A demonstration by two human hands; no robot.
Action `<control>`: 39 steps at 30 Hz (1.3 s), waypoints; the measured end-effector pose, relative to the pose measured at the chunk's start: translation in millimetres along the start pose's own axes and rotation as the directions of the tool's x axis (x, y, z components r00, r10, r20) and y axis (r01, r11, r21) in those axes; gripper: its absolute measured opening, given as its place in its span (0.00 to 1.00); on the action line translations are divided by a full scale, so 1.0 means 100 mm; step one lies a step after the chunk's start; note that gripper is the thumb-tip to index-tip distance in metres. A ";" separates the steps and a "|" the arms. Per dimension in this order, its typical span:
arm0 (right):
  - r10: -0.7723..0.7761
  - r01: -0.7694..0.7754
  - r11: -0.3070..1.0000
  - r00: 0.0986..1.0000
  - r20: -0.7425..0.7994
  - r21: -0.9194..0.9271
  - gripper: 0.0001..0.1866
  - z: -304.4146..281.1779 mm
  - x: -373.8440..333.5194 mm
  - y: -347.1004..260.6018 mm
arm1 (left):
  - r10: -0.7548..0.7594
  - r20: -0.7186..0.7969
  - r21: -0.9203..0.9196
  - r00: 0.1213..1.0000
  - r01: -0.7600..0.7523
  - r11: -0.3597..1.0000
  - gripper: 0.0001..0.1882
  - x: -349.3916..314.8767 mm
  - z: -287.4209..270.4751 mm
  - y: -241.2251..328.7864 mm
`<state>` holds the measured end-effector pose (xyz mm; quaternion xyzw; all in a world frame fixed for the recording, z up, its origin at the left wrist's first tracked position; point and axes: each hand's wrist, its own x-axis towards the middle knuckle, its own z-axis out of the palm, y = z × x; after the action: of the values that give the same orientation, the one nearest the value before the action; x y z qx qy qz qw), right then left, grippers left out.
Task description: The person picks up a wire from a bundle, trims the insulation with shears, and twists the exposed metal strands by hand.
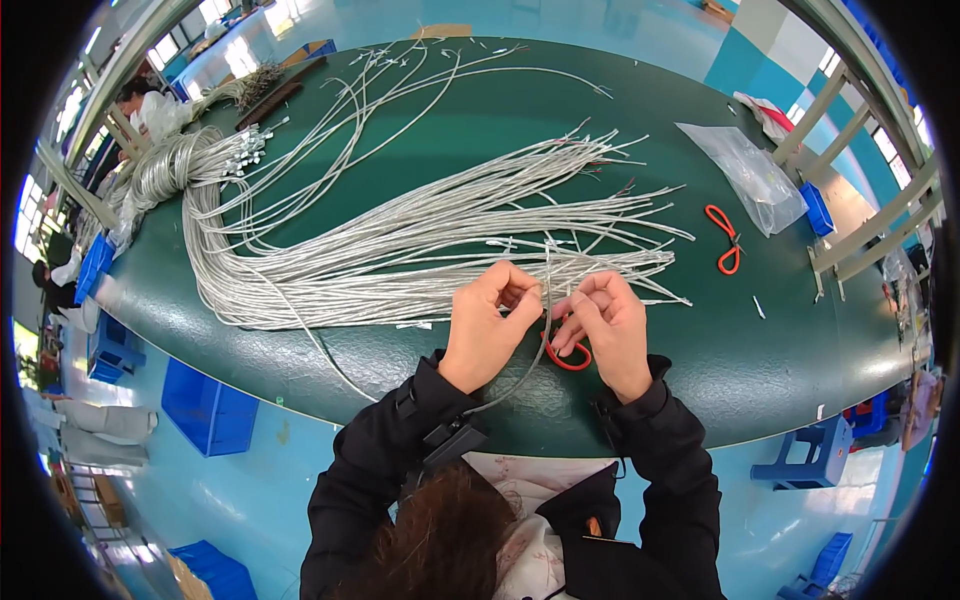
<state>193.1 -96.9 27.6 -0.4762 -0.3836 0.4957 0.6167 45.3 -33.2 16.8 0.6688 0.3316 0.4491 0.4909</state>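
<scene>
My left hand (490, 325) is closed in a pinch on a thin grey cable (537, 362), which passes between my hands and curves down by my left sleeve. My right hand (610, 330) faces it, fingers curled close to the same cable; what lies between its fingertips is too small to make out. A red handle loop (571, 364) shows at the lower fingers of my right hand, partly covered by them; I cannot tell whether they hold it. Behind both hands lies a large bundle of silvery cables (400, 250), its loose ends pointing right.
Red-handled scissors (722, 240) lie to the right on the green table (720, 375). Beyond them are a clear plastic bag (750, 180) and a small blue box (816, 209). Metal posts (845, 240) rise at the right. A blue crate (207, 405) stands on the floor at left.
</scene>
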 end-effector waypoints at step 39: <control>-0.123 0.120 0.958 0.992 0.003 -0.260 0.03 0.04 -0.04 0.08 | 0.074 0.098 0.069 0.992 -0.081 0.994 0.05 -0.02 0.06 0.01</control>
<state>186.8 -99.0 21.0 -0.5317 -0.4696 0.3993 0.5807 49.6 -37.5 17.0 0.7193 0.2976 0.4233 0.4636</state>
